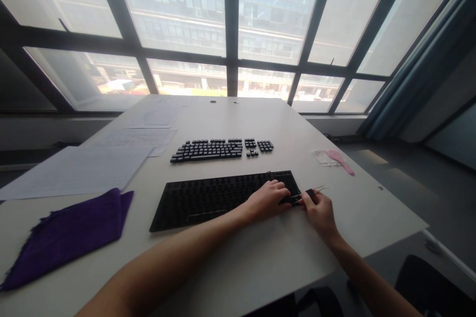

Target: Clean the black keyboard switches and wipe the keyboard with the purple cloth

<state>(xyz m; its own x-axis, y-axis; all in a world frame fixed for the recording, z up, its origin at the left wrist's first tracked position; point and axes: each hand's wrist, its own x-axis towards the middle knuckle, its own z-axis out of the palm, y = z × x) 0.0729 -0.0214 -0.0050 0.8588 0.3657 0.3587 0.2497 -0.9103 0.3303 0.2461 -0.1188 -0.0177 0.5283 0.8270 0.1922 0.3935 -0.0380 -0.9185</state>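
Note:
A black keyboard base with its keycaps off lies on the white table. My left hand rests on its right part, palm down, the fingers bent over the board; whether they grip anything is hidden. At the board's right edge, my right hand pinches a thin wire-like tool and a small black piece. The tool's tips point over the board near my left fingertips. Behind the board, the loose black keycaps are laid out in keyboard order, with smaller groups at the right.
A folded purple cloth lies at the left, below several paper sheets. On the right are a pink brush-like item and a clear plastic bag. The table ends at the right, with a dark chair beyond.

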